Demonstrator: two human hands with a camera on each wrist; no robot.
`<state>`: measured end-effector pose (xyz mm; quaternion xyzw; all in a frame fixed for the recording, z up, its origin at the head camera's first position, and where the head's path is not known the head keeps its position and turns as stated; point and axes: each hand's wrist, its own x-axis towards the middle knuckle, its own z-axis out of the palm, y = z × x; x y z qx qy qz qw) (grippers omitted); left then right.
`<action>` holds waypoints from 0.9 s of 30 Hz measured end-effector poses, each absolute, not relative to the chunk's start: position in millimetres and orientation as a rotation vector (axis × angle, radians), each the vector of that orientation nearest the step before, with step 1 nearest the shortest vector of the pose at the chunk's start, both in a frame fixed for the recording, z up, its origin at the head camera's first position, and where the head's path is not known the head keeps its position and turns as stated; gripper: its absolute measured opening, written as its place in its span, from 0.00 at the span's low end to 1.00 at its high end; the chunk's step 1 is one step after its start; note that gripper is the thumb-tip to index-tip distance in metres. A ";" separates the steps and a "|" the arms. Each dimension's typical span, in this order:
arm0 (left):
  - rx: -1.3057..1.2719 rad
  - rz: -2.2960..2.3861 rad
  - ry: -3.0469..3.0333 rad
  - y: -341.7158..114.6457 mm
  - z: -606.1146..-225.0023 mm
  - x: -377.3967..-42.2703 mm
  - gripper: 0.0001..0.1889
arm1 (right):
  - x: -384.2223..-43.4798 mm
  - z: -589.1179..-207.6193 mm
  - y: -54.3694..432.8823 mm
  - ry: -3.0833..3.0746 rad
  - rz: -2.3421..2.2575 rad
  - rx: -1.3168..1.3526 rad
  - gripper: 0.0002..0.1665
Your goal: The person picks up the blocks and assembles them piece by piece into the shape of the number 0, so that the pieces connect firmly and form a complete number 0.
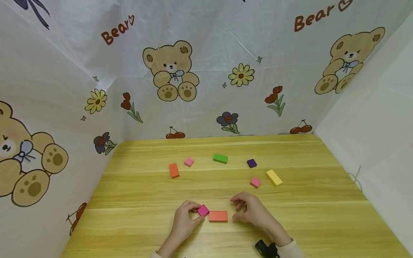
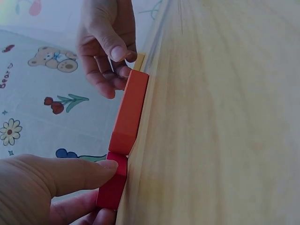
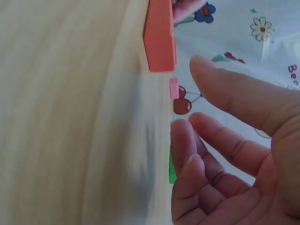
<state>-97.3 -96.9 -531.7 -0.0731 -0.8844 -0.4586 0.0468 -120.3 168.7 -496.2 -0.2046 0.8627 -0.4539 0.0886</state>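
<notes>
My left hand (image 1: pixel 184 221) pinches a small magenta block (image 1: pixel 203 210) between thumb and fingers. The magenta block is turned at an angle, one corner right at the left end of a red-orange rectangular block (image 1: pixel 218 216), which lies flat on the table. In the left wrist view, the thumb presses the near side of the magenta block (image 2: pixel 112 187). Just right of the red-orange block, my right hand (image 1: pixel 253 211) hovers with thumb and fingers apart and loosely bent. Nothing is between them in the right wrist view, where the red-orange block (image 3: pixel 160 42) appears beyond the thumb tip.
Farther back on the wooden table (image 1: pixel 135 208) lie an orange block (image 1: pixel 174 170), a pink block (image 1: pixel 189 162), a green block (image 1: pixel 221 158), a dark purple block (image 1: pixel 252 163), a yellow block (image 1: pixel 274 177) and another pink block (image 1: pixel 255 182). A bear-print cloth (image 1: pixel 206 53) stands behind.
</notes>
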 end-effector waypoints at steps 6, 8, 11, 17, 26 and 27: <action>-0.213 -1.385 -2.702 -96.7 -531.0 -97.0 0.16 | -119.4 -499.7 166.6 2.532 -1.357 -0.640 0.26; -0.210 -1.378 -2.705 -96.5 -531.1 -97.0 0.16 | -118.5 -501.7 162.6 2.504 -1.347 -0.679 0.25; -0.209 -1.375 -2.705 -96.2 -531.0 -96.9 0.17 | -118.0 -504.0 157.1 2.496 -1.314 -0.731 0.22; -0.217 -1.378 -2.695 -95.8 -530.6 -97.4 0.16 | -117.5 -505.7 152.8 2.531 -1.274 -0.734 0.17; -0.224 -1.388 -2.690 -95.7 -530.8 -97.4 0.16 | -117.6 -505.6 153.5 2.526 -1.275 -0.727 0.17; -0.224 -1.390 -2.689 -95.6 -530.9 -97.4 0.16 | -117.7 -505.4 154.2 2.521 -1.281 -0.723 0.17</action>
